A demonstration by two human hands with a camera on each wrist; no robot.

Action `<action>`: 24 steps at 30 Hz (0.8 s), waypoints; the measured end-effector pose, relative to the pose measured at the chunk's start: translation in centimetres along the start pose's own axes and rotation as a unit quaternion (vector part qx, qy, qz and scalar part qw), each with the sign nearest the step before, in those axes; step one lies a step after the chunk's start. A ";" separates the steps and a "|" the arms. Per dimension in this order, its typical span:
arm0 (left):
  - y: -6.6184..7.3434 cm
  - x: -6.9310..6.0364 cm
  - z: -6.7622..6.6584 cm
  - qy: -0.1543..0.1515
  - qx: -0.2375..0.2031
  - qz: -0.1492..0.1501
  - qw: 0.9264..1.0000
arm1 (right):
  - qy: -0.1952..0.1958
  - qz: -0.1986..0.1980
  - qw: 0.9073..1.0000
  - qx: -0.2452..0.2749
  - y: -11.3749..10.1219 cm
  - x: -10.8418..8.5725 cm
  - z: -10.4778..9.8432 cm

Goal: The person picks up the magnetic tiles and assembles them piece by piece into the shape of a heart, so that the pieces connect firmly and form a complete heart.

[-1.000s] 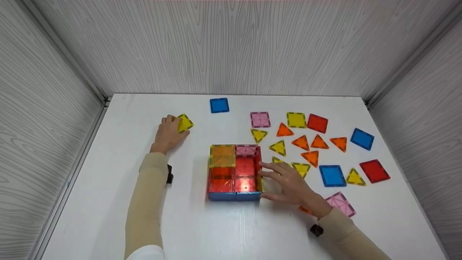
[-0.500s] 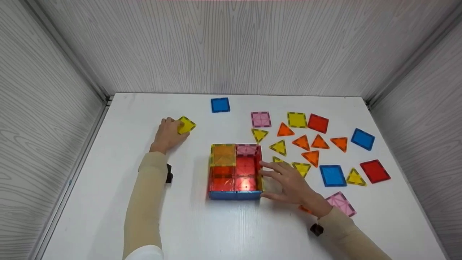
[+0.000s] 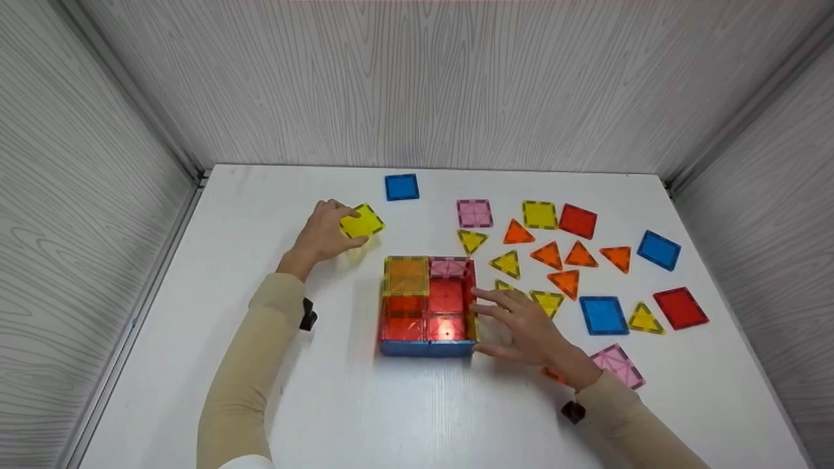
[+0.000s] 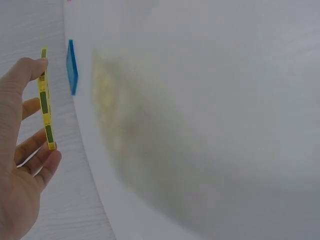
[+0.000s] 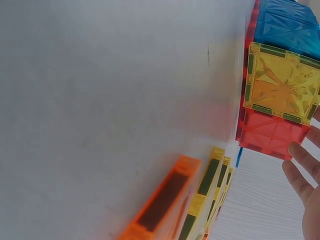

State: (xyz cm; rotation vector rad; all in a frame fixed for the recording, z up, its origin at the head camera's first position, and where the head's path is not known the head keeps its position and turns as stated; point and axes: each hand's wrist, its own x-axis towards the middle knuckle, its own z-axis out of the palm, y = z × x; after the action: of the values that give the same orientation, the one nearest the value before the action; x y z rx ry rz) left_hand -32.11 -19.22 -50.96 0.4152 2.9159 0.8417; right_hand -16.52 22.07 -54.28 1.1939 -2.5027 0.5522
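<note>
My left hand [image 3: 324, 233] pinches a yellow square magnetic tile [image 3: 363, 223] at the table's back left. In the left wrist view that tile [image 4: 45, 102] is seen edge-on, raised off the surface, between thumb and fingers. A low open box of magnetic tiles [image 3: 427, 348] stands mid-table, with blue front walls and red floor tiles. A yellow-edged square tile [image 3: 406, 277] covers its back left quarter. My right hand [image 3: 529, 331] is at the box's right side, fingers loosely extended. The right wrist view shows fingertips at that side's yellow wall tile [image 5: 285, 82] and red wall tile [image 5: 275, 137].
Right of the box lie loose yellow triangles [image 3: 506, 264], orange triangles [image 3: 580, 255], and red [image 3: 681, 308], blue [image 3: 604, 315], pink [image 3: 474, 213] and yellow squares [image 3: 539, 215]. A blue square [image 3: 401, 187] lies near the back edge. Wood-grain panels [image 3: 404, 85] enclose the table.
My left hand has lifted the yellow square tile off the table and carried it rightward, toward the box. My right hand has stayed beside the box.
</note>
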 end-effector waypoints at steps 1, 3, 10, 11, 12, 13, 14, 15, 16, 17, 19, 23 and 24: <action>0.6 -0.1 -0.1 0.001 0.001 0.013 1.000 | 0.000 0.001 1.000 -0.003 0.0 0.0 0.0; 1.9 -0.2 -0.1 0.002 0.000 0.035 0.999 | -0.001 0.004 1.000 -0.010 -0.1 0.0 0.0; 6.1 -0.9 0.0 -0.001 -0.009 0.111 0.994 | -0.005 0.004 1.000 -0.028 -0.3 -0.2 -0.1; 6.6 -1.0 0.1 -0.004 -0.011 0.119 0.993 | -0.004 0.002 1.000 -0.028 -0.4 -0.2 -0.1; 7.1 -1.1 0.2 -0.008 -0.014 0.125 0.992 | -0.003 0.002 1.000 -0.026 -0.4 -0.3 -0.1; 7.7 -1.3 0.3 -0.013 -0.017 0.131 0.991 | -0.002 0.002 1.000 -0.023 -0.5 -0.3 -0.1; 8.2 -1.4 0.4 -0.018 -0.019 0.137 0.990 | 0.000 0.002 1.000 -0.021 -0.6 -0.4 -0.1; 8.7 -1.5 0.5 -0.024 -0.020 0.143 0.989 | 0.002 0.002 1.000 -0.020 -0.6 -0.4 -0.1; 9.2 -1.6 0.7 -0.028 -0.022 0.149 0.988 | 0.003 0.003 1.000 -0.019 -0.7 -0.5 -0.1; 9.7 -1.7 0.9 -0.033 -0.021 0.157 0.987 | 0.003 0.005 1.000 -0.018 -0.8 -0.5 -0.1; 10.6 -2.0 1.3 -0.042 -0.021 0.175 0.983 | 0.001 0.010 1.000 -0.014 -1.0 -0.7 -0.2; 12.0 -2.4 2.3 -0.066 -0.014 0.204 0.977 | -0.003 0.011 1.000 -0.005 -1.2 -0.9 -0.2; 12.3 -2.5 2.5 -0.073 -0.014 0.208 0.975 | -0.003 0.010 1.000 -0.003 -1.2 -0.9 -0.2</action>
State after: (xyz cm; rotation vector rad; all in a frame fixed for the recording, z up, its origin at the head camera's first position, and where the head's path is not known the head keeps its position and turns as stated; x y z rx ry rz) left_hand -26.41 -8.64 -46.50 1.0636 2.7153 0.8484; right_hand -15.02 22.09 -54.23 1.1719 -2.5214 0.5459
